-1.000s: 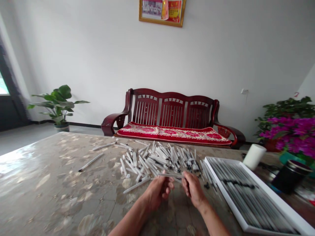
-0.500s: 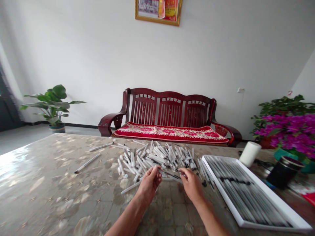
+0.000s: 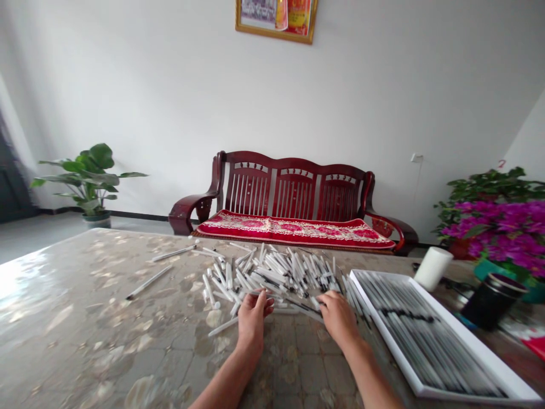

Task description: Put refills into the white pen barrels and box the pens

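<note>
The left hand (image 3: 252,318) has thumb and fingers drawn together and the right hand (image 3: 339,318) curls its fingers downward, both by the near edge of the pile of pen pieces (image 3: 276,266) on the tabletop (image 3: 170,358); whether either grip has hold of a piece cannot be told. The box (image 3: 388,336) looks well lined with pens (image 3: 430,341), while plenty apparently still lies loose.
</note>
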Action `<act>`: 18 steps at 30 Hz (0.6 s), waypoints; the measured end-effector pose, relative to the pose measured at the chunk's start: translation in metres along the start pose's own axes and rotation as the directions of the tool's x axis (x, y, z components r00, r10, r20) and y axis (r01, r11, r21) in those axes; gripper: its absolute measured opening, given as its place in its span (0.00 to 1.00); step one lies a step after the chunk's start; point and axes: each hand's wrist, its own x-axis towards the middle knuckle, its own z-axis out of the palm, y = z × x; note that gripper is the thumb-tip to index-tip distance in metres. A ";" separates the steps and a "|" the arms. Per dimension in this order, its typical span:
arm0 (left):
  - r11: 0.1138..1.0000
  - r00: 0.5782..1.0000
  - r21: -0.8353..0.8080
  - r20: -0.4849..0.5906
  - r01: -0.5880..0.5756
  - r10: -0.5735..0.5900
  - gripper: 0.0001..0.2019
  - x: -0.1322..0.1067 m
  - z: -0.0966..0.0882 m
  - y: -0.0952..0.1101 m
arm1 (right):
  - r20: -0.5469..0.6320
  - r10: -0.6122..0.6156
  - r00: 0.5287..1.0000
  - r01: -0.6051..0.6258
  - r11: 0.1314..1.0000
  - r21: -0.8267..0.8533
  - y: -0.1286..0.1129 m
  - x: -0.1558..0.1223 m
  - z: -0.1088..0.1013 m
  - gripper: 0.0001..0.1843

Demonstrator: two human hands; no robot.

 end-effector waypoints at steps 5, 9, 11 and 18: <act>0.999 0.998 0.044 0.057 0.016 -0.019 0.22 -0.005 0.002 0.001 | 0.072 0.001 0.997 0.008 0.992 -0.124 -0.004 -0.001 -0.006 0.11; 0.998 0.993 0.006 0.106 0.058 -0.058 0.22 -0.011 0.004 0.001 | 0.063 0.005 0.998 0.010 0.971 -0.238 -0.007 -0.004 -0.005 0.14; 0.996 0.990 -0.031 0.118 0.084 -0.080 0.23 -0.013 0.005 0.002 | 0.064 -0.004 0.998 0.021 0.961 -0.275 -0.008 -0.006 -0.003 0.16; 0.979 0.976 -0.111 0.156 0.173 -0.155 0.22 -0.014 0.008 0.003 | -0.076 0.017 0.997 -0.028 0.990 -0.140 0.000 -0.009 0.001 0.13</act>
